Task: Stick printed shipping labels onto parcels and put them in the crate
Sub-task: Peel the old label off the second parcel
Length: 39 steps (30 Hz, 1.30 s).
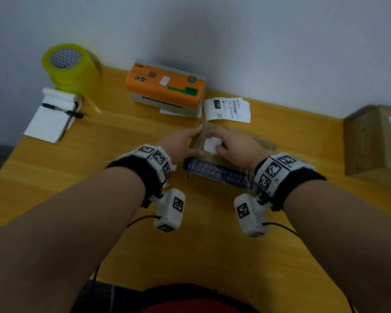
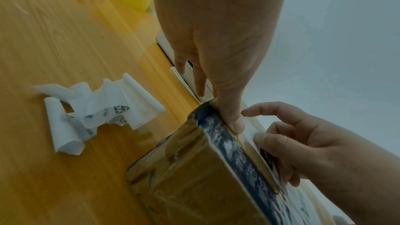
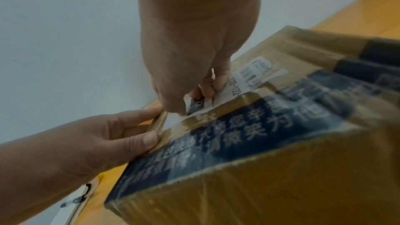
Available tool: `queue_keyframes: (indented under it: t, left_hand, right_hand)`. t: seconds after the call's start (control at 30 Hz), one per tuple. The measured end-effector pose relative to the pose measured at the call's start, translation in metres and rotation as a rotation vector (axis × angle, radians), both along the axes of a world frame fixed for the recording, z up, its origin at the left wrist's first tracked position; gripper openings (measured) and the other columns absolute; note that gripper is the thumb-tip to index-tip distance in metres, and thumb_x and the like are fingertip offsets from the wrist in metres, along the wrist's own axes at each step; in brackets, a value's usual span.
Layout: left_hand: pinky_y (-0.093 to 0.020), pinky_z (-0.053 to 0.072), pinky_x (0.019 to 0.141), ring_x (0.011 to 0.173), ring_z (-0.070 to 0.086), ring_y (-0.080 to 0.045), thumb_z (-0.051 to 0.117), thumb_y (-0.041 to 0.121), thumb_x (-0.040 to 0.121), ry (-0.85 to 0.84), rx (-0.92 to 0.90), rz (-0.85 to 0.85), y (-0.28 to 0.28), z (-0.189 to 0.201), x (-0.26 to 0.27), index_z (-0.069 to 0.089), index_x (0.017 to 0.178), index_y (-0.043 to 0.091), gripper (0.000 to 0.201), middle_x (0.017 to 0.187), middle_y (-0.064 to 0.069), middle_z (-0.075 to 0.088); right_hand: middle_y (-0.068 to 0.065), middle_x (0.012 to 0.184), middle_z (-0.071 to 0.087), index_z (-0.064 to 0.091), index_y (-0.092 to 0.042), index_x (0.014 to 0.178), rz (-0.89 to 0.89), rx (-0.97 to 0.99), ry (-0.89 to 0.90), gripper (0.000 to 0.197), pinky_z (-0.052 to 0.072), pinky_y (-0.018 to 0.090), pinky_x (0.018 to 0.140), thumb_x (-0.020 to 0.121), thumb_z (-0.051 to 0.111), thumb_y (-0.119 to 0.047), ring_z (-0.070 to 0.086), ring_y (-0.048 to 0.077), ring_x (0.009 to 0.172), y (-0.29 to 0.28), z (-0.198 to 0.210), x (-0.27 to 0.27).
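A brown cardboard parcel (image 1: 217, 171) wrapped in blue printed tape lies on the wooden table in front of me. My left hand (image 1: 190, 143) grips its left edge, thumb on the near side and fingers along the far side; the left wrist view shows the thumb (image 2: 234, 122) pressed on the top edge. My right hand (image 1: 220, 146) pinches a white shipping label (image 1: 210, 144) lying on the parcel's top. In the right wrist view the label (image 3: 238, 85) lies partly flat on the parcel (image 3: 259, 168), with its near end between thumb and fingers. No crate is in view.
An orange label printer (image 1: 165, 86) stands at the back, with printed labels (image 1: 227, 109) beside it. A yellow tape roll (image 1: 70, 66) and a notepad with pen (image 1: 52, 116) sit far left. A second labelled box (image 1: 375, 141) stands at the right. Crumpled backing paper (image 2: 103, 109) lies left of the parcel.
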<state>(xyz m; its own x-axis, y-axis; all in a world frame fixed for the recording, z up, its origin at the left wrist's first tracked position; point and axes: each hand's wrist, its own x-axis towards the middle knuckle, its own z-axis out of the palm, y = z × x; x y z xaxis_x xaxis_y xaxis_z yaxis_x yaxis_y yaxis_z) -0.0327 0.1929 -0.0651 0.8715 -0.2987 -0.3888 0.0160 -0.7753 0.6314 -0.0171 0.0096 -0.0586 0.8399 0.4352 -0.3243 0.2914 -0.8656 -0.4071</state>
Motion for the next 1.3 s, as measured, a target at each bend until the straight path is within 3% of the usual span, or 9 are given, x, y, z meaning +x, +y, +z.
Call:
queue_keyframes:
  t: [0.17,0.27,0.47,0.67,0.73,0.8,0.9,1.17,1.3]
  left_hand:
    - [-0.028,0.029,0.108,0.137,0.033,-0.017,0.067,0.036,0.083,0.008,0.019,0.004,0.0,-0.001,0.0,0.021,0.149,0.024,0.082,0.152,0.001,0.031]
    - [-0.03,0.031,0.109,0.136,0.035,-0.018,0.067,0.035,0.083,0.02,0.021,-0.001,-0.001,0.0,0.0,0.02,0.149,0.023,0.082,0.152,0.001,0.031]
    - [-0.033,0.033,0.109,0.136,0.035,-0.018,0.066,0.036,0.084,0.032,0.036,-0.012,-0.001,-0.002,0.001,0.017,0.149,0.025,0.082,0.153,0.002,0.029]
    - [-0.029,0.029,0.108,0.137,0.033,-0.018,0.066,0.033,0.085,0.039,-0.006,0.004,0.0,-0.004,0.001,0.018,0.149,0.023,0.081,0.153,0.0,0.029]
    - [-0.029,0.029,0.109,0.138,0.032,-0.018,0.067,0.033,0.084,0.041,-0.018,0.01,0.0,-0.004,0.001,0.019,0.149,0.023,0.081,0.153,0.0,0.029]
    - [-0.029,0.029,0.11,0.139,0.03,-0.017,0.067,0.032,0.084,0.046,-0.032,0.012,0.001,-0.004,0.001,0.018,0.149,0.023,0.082,0.154,0.0,0.027]
    - [-0.029,0.029,0.11,0.139,0.03,-0.017,0.067,0.031,0.084,0.051,-0.04,0.009,0.001,-0.004,0.0,0.018,0.149,0.023,0.082,0.154,0.001,0.027]
    - [-0.028,0.029,0.108,0.138,0.032,-0.017,0.067,0.031,0.085,0.055,-0.02,0.019,-0.001,-0.002,-0.001,0.018,0.149,0.023,0.081,0.153,0.001,0.028]
    - [-0.031,0.031,0.11,0.137,0.034,-0.018,0.067,0.033,0.084,0.055,0.013,0.014,-0.001,0.0,0.0,0.018,0.149,0.023,0.082,0.152,0.002,0.031]
  right_hand:
    - [0.003,0.111,0.061,0.058,-0.021,0.116,-0.132,0.122,0.023,0.024,0.046,0.031,0.079,0.093,0.056,-0.021,0.057,0.018,0.097,0.01,0.002,0.004]
    - [-0.002,0.097,0.057,0.063,-0.019,0.11,-0.169,0.142,-0.001,0.02,0.043,0.028,0.075,0.091,0.059,-0.019,0.051,0.011,0.087,0.012,0.001,0.007]
    - [-0.005,0.089,0.054,0.057,-0.023,0.091,-0.137,0.091,0.004,0.004,0.043,0.03,0.071,0.091,0.056,-0.019,0.054,0.016,0.083,0.016,0.0,0.008]
    - [-0.022,0.068,0.034,0.056,-0.021,0.123,-0.131,0.161,-0.015,0.032,0.026,0.013,0.054,0.092,0.056,-0.014,0.036,-0.005,0.06,0.008,0.001,0.003]
    - [-0.02,0.072,0.044,0.061,-0.02,0.122,-0.141,0.152,-0.034,0.03,0.033,0.015,0.059,0.092,0.056,-0.016,0.044,-0.001,0.065,0.009,0.001,0.001]
    - [-0.008,0.095,0.066,0.066,-0.02,0.119,-0.147,0.144,-0.072,0.027,0.043,0.022,0.074,0.093,0.055,-0.021,0.059,0.013,0.086,0.012,0.0,-0.002]
    - [0.0,0.113,0.068,0.069,-0.021,0.112,-0.187,0.142,-0.086,0.024,0.05,0.035,0.086,0.094,0.055,-0.024,0.061,0.02,0.101,0.015,-0.001,-0.003]
    - [0.007,0.11,0.064,0.067,-0.019,0.106,-0.139,-0.01,-0.069,0.019,0.049,0.038,0.086,0.094,0.052,-0.021,0.059,0.026,0.101,0.028,0.002,0.008]
    - [0.009,0.108,0.059,0.055,-0.014,0.105,-0.069,-0.099,-0.06,0.012,0.041,0.033,0.074,0.096,0.047,-0.016,0.055,0.026,0.096,0.032,0.0,0.011]
